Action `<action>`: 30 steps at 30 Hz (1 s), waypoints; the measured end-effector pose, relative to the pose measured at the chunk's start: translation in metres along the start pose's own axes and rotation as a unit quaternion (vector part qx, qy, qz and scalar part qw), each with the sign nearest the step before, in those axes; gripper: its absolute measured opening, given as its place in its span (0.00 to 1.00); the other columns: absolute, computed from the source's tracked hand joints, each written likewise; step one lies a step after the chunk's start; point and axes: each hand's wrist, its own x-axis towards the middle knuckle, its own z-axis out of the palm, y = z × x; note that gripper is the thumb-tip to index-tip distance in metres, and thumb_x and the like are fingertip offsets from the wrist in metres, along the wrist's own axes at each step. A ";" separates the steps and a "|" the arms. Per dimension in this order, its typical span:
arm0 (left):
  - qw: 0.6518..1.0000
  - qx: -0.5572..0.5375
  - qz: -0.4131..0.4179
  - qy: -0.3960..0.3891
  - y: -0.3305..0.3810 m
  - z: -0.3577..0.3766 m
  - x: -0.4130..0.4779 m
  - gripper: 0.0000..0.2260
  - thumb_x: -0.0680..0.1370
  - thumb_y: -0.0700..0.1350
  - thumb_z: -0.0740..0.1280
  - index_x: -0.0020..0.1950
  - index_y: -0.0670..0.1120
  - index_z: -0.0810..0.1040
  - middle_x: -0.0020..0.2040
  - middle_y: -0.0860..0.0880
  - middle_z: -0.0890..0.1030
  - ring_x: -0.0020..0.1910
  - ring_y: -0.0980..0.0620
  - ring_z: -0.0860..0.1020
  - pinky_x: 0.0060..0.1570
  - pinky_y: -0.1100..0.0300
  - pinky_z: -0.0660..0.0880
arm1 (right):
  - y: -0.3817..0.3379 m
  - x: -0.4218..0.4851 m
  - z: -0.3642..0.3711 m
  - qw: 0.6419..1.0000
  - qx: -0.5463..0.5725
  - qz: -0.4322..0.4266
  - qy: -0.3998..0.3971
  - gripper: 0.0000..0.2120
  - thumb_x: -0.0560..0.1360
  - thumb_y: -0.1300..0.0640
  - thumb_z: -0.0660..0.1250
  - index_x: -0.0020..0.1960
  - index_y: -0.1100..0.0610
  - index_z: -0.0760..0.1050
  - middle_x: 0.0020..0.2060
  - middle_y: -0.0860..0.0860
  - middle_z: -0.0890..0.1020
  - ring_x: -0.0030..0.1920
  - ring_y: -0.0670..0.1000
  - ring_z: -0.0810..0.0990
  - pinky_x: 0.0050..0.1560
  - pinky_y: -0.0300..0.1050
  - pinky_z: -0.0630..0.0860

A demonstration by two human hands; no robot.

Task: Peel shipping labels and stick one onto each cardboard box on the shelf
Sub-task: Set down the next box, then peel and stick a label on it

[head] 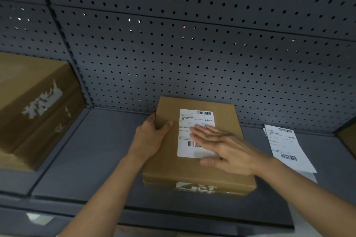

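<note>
A flat, brown cardboard box lies at the middle of a grey metal shelf, a white shipping label stuck upright on its top face, with barcodes at the head and foot and lines of small print between. Torn white scraps of an old label show on the box's front side.

The left hand grips the box's left edge, thumb on top and the fingers curled round the side. The right hand lies flat across the label's lower right, its fingers straight and together, pressing the paper down.

Behind the shelf rises a dark pegboard back panel, pinpricks of light showing through some holes. The box's far edge sits near the foot of that panel; its near edge is set back from the shelf's front lip. A larger cardboard box, scarred with torn label remnants, stands well apart at the left, with bare shelf between. Loose label sheets lie near the box on the right, not touching it.
</note>
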 end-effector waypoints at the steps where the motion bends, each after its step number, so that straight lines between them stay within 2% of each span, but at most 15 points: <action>1: 1.000 -0.002 0.002 0.002 0.000 0.000 0.000 0.17 0.78 0.58 0.66 0.62 0.50 0.76 0.48 0.56 0.80 0.43 0.63 0.76 0.36 0.70 0.70 | 0.004 0.007 -0.001 1.000 0.005 0.013 -0.003 0.39 0.77 0.28 0.37 0.80 0.50 0.44 0.79 0.45 0.44 0.77 0.39 0.39 0.78 0.41 0.40; 3: 1.000 -0.006 0.005 0.004 0.000 -0.001 0.000 0.17 0.78 0.58 0.66 0.62 0.51 0.76 0.49 0.56 0.81 0.43 0.63 0.76 0.36 0.71 0.69 | 0.014 0.020 -0.004 0.999 0.009 0.041 -0.010 0.41 0.74 0.26 0.34 0.80 0.49 0.42 0.79 0.44 0.43 0.78 0.40 0.39 0.78 0.42 0.42; 6: 1.000 -0.019 0.005 0.002 0.000 -0.001 0.000 0.17 0.78 0.58 0.67 0.63 0.50 0.76 0.51 0.55 0.82 0.45 0.61 0.78 0.37 0.72 0.70 | 0.028 0.036 -0.007 0.997 0.024 0.072 -0.003 0.41 0.74 0.26 0.36 0.80 0.49 0.44 0.79 0.44 0.45 0.79 0.43 0.43 0.79 0.45 0.46; 8: 1.000 -0.023 0.004 0.002 0.000 -0.001 0.000 0.17 0.78 0.58 0.67 0.63 0.50 0.76 0.50 0.56 0.81 0.45 0.61 0.77 0.38 0.72 0.70 | 0.032 0.040 -0.009 0.997 0.037 0.073 0.001 0.40 0.75 0.27 0.37 0.79 0.48 0.45 0.79 0.44 0.46 0.79 0.44 0.45 0.79 0.45 0.46; 11: 1.000 -0.028 0.004 0.006 0.000 -0.001 0.000 0.17 0.78 0.57 0.67 0.63 0.50 0.77 0.50 0.55 0.81 0.45 0.60 0.77 0.38 0.71 0.69 | 0.028 0.039 -0.010 0.996 0.040 0.078 -0.004 0.38 0.76 0.29 0.40 0.79 0.48 0.45 0.79 0.44 0.45 0.78 0.42 0.42 0.78 0.42 0.43; 13: 0.999 -0.032 0.005 0.005 0.000 -0.001 0.000 0.18 0.78 0.57 0.67 0.64 0.50 0.77 0.52 0.54 0.82 0.46 0.59 0.78 0.38 0.71 0.70 | 0.029 0.040 -0.010 0.993 0.022 0.111 -0.013 0.40 0.75 0.29 0.40 0.79 0.50 0.40 0.78 0.45 0.40 0.77 0.43 0.39 0.77 0.42 0.41; 17: 0.999 -0.038 0.005 0.003 0.001 -0.002 -0.002 0.18 0.78 0.57 0.67 0.64 0.50 0.76 0.52 0.54 0.82 0.46 0.59 0.79 0.37 0.71 0.70 | 0.036 0.046 -0.016 0.988 0.019 0.153 -0.026 0.43 0.74 0.26 0.38 0.80 0.51 0.39 0.78 0.46 0.38 0.78 0.44 0.38 0.79 0.48 0.46; 21: 0.999 -0.040 -0.001 0.003 0.002 -0.001 -0.003 0.19 0.78 0.58 0.67 0.66 0.50 0.76 0.54 0.52 0.82 0.49 0.53 0.80 0.40 0.66 0.73 | 0.019 0.039 -0.016 0.989 -0.009 0.142 -0.041 0.45 0.73 0.25 0.37 0.79 0.52 0.34 0.77 0.47 0.34 0.77 0.47 0.35 0.78 0.46 0.42; 25: 1.000 -0.013 -0.005 0.008 0.002 0.001 -0.003 0.19 0.79 0.59 0.65 0.65 0.50 0.75 0.54 0.51 0.81 0.51 0.49 0.80 0.50 0.56 0.76 | -0.022 0.012 -0.006 0.996 -0.030 0.065 -0.050 0.48 0.71 0.22 0.34 0.79 0.54 0.32 0.77 0.49 0.32 0.77 0.48 0.31 0.79 0.48 0.42; 30: 1.000 0.005 -0.003 0.010 0.002 0.003 -0.001 0.20 0.79 0.60 0.63 0.65 0.48 0.75 0.55 0.49 0.81 0.53 0.46 0.80 0.55 0.51 0.77 | -0.059 -0.015 0.000 0.998 -0.033 0.020 -0.059 0.51 0.71 0.21 0.39 0.78 0.56 0.32 0.77 0.50 0.32 0.76 0.46 0.29 0.78 0.51 0.37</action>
